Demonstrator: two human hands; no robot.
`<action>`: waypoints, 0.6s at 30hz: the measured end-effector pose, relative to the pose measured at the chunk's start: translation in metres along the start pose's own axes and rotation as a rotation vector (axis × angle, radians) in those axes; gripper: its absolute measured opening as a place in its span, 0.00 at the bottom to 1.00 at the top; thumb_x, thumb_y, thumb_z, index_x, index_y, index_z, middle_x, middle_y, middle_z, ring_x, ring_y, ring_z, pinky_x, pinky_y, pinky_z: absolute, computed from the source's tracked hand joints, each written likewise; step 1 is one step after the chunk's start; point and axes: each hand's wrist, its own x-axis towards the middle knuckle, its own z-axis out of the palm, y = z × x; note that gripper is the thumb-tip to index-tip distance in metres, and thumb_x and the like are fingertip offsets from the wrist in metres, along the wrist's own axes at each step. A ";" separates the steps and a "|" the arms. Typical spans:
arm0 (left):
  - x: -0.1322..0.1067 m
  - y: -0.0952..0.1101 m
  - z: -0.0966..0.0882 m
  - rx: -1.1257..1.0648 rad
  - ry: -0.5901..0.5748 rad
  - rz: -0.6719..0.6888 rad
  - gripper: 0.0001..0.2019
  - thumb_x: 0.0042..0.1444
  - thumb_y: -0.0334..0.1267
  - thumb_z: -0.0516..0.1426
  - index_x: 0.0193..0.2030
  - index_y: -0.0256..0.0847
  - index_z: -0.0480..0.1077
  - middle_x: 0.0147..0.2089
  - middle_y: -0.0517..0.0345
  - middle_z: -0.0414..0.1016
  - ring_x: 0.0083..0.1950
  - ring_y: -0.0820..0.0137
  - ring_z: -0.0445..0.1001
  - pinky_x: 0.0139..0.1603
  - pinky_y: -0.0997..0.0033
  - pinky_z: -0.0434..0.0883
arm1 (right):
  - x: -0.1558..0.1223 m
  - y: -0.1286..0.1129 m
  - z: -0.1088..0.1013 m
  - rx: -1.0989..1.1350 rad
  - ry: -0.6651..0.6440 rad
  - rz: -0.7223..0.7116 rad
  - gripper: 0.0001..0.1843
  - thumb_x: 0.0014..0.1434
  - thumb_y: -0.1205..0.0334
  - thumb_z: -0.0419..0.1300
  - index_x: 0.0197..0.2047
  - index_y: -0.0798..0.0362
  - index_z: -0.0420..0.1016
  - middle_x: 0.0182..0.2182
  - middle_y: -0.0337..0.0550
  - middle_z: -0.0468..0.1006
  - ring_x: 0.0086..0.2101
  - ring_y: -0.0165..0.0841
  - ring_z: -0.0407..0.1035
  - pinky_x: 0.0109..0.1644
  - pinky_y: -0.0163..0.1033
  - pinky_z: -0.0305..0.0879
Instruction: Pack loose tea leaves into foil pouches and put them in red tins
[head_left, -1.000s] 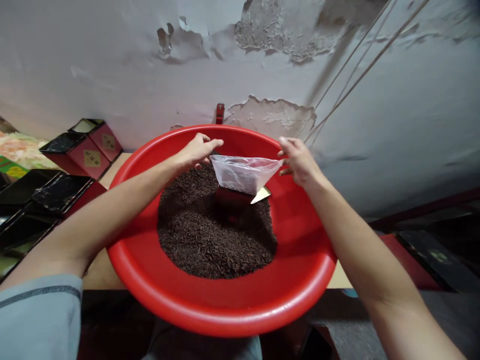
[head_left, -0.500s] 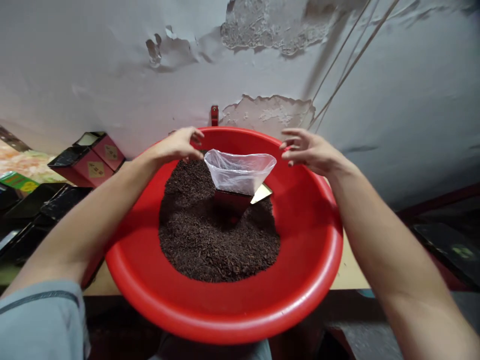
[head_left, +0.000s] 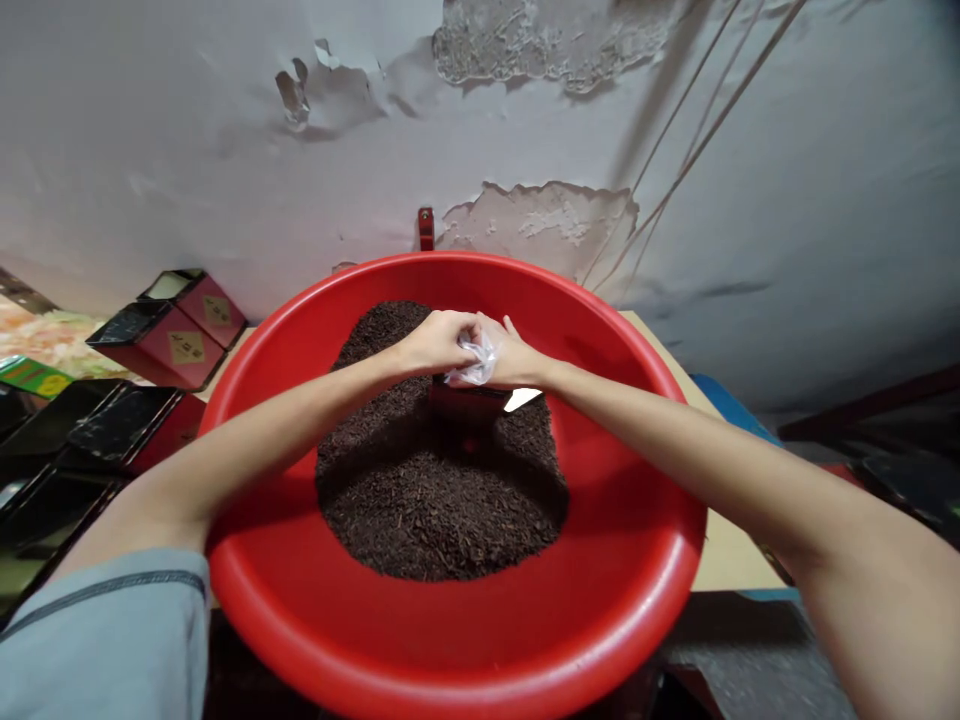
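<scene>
A clear plastic bag [head_left: 478, 366] lines a dark red box [head_left: 471, 404], and its mouth is bunched together above the box. My left hand [head_left: 442, 342] pinches the gathered plastic from the left. Against it, on the right, my right hand [head_left: 511, 358] closes around the same bunch; some of its fingers are hidden. The box stands in a heap of dark, dry loose leaves [head_left: 442, 520], which look like tea. All this sits inside a wide red plastic basin [head_left: 465, 655]. A pale flap or card [head_left: 523, 399] shows just right of the box.
Pink-red boxes [head_left: 176, 345] with gold labels stand at the left, with several black-topped boxes [head_left: 124, 420] nearer me. The basin rests on a pale tabletop [head_left: 739, 550]. Behind it rises a peeling wall [head_left: 360, 180] with cords [head_left: 697, 140] hanging at the right.
Both hands have come inward from either side of the bag and now grip it. The bag's wide mouth has been drawn into a bunch.
</scene>
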 end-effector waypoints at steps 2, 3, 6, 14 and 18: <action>-0.004 -0.001 0.002 0.102 0.039 0.083 0.07 0.47 0.25 0.59 0.33 0.35 0.76 0.34 0.54 0.79 0.34 0.70 0.74 0.38 0.70 0.67 | 0.004 -0.012 -0.001 -0.078 0.022 -0.013 0.46 0.57 0.42 0.64 0.71 0.59 0.61 0.70 0.64 0.59 0.67 0.59 0.54 0.71 0.66 0.45; -0.007 -0.002 0.004 0.154 0.045 0.116 0.05 0.48 0.26 0.58 0.32 0.36 0.75 0.34 0.53 0.79 0.34 0.69 0.73 0.37 0.69 0.67 | 0.004 -0.018 -0.001 -0.146 0.044 -0.026 0.40 0.59 0.46 0.62 0.68 0.60 0.65 0.67 0.65 0.63 0.63 0.58 0.59 0.68 0.63 0.52; -0.016 -0.006 0.006 0.255 0.032 0.226 0.04 0.50 0.28 0.57 0.30 0.38 0.74 0.35 0.52 0.78 0.37 0.66 0.73 0.39 0.67 0.67 | 0.003 -0.031 -0.002 -0.368 0.077 -0.046 0.24 0.62 0.52 0.56 0.56 0.58 0.74 0.57 0.62 0.72 0.54 0.54 0.65 0.54 0.54 0.62; -0.044 -0.021 0.013 0.163 0.092 0.185 0.21 0.55 0.34 0.59 0.56 0.36 0.69 0.57 0.44 0.75 0.58 0.57 0.73 0.62 0.54 0.70 | 0.002 -0.046 -0.021 -0.458 -0.069 0.110 0.21 0.70 0.54 0.50 0.53 0.57 0.79 0.49 0.58 0.80 0.43 0.45 0.78 0.40 0.41 0.65; -0.056 -0.029 0.047 0.020 0.205 -0.222 0.60 0.42 0.55 0.70 0.75 0.32 0.44 0.77 0.28 0.44 0.77 0.37 0.47 0.73 0.38 0.57 | 0.014 -0.059 -0.025 -0.450 -0.018 0.363 0.19 0.67 0.64 0.51 0.49 0.61 0.82 0.44 0.62 0.83 0.46 0.48 0.80 0.44 0.41 0.70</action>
